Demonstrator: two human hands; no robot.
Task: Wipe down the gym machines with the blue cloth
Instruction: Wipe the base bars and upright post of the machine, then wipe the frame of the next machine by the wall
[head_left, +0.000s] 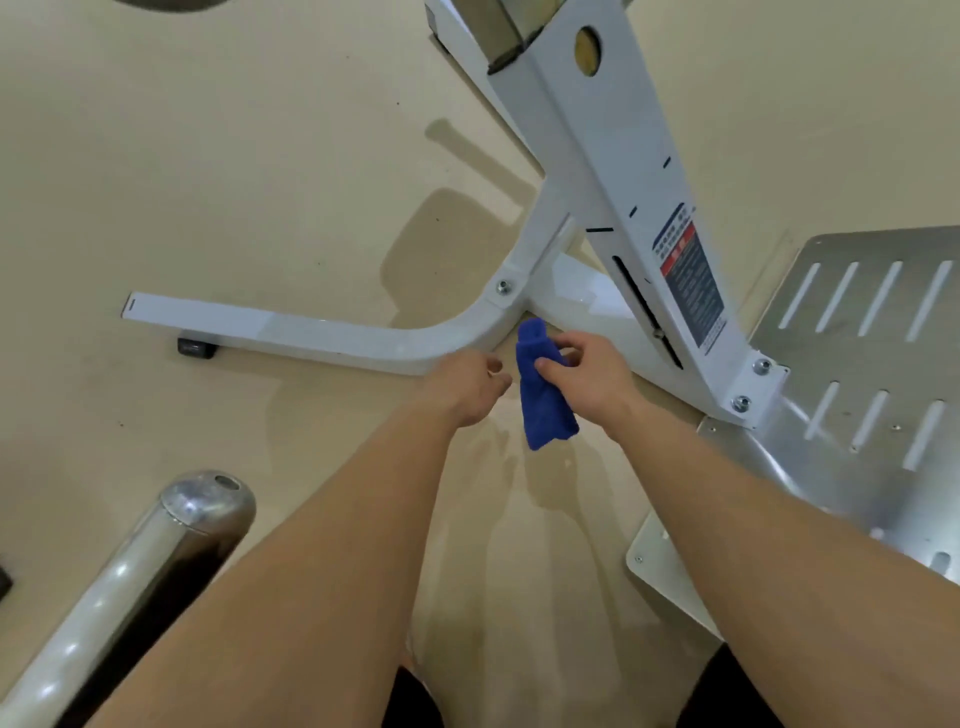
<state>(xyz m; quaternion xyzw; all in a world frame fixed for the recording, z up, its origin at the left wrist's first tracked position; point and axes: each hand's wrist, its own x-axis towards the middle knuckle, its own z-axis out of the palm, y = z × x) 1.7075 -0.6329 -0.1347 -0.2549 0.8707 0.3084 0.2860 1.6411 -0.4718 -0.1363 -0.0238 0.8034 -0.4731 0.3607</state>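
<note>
A folded blue cloth hangs in the air above the beige floor, pinched near its top by my right hand. My left hand hovers just left of the cloth with its fingers loosely curled, holding nothing. Both hands are just in front of the white machine frame, whose curved base leg runs left along the floor. The frame's white upright post rises to the upper right and carries a warning label.
A slotted metal footplate lies on the floor at the right, bolted to the post's foot. A chrome bar end sticks up at the lower left. Beige floor spreads to the left and behind the frame.
</note>
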